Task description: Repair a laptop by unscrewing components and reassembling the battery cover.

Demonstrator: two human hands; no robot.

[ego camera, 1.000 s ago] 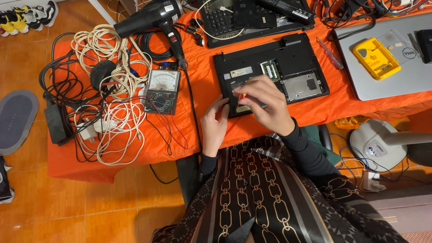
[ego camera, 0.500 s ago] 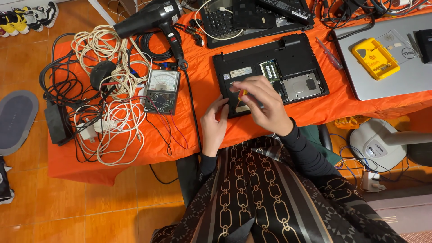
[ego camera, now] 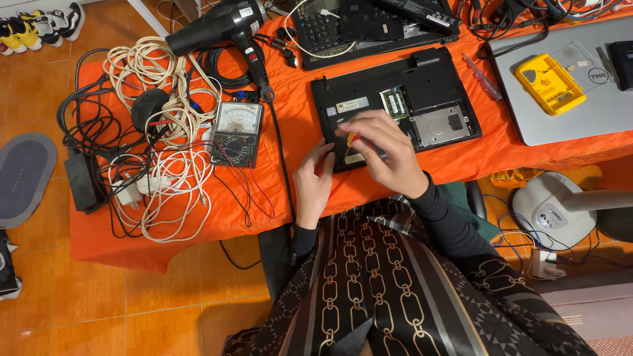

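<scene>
Over the near edge of the upturned black laptop, our right hand curls inward, fingers pinched on a small orange-handled screwdriver. Our left hand lies at eight o'clock from it, fingers loose and flat against the laptop's corner, holding nothing. We cannot see the tool's tip; the fingers cover it. At six o'clock of a grey keyboard, the laptop lies base up on the orange cloth, memory and drive bays uncovered.
</scene>
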